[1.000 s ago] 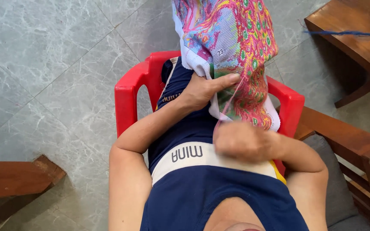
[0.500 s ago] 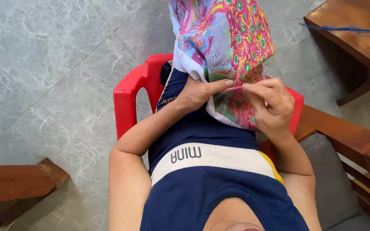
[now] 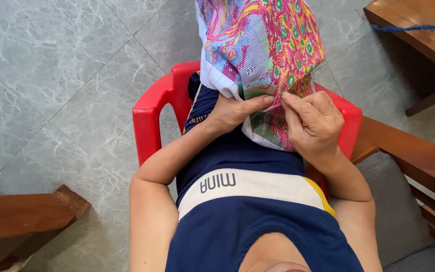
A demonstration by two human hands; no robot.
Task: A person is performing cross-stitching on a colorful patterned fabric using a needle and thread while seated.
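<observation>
The right hand (image 3: 314, 123) pinches thumb and forefinger together on the lower edge of the embroidered cloth (image 3: 263, 55); what lies between the fingertips is too small to tell. Just left of it, the left hand (image 3: 235, 111) clasps the same edge, thumb on top. The colourful cloth drapes over a red plastic chair (image 3: 152, 113), farther out. Wooden furniture (image 3: 419, 30) stands far right on the grey tiled floor (image 3: 51, 75).

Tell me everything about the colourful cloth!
The cloth is woven canvas stitched in pink, green, yellow and blue feathery patterns, with a plain white edge. It hangs draped and folded over the front of a red chair. The left hand grips its lower fold, and the right hand pinches it beside a pink thread.
</observation>
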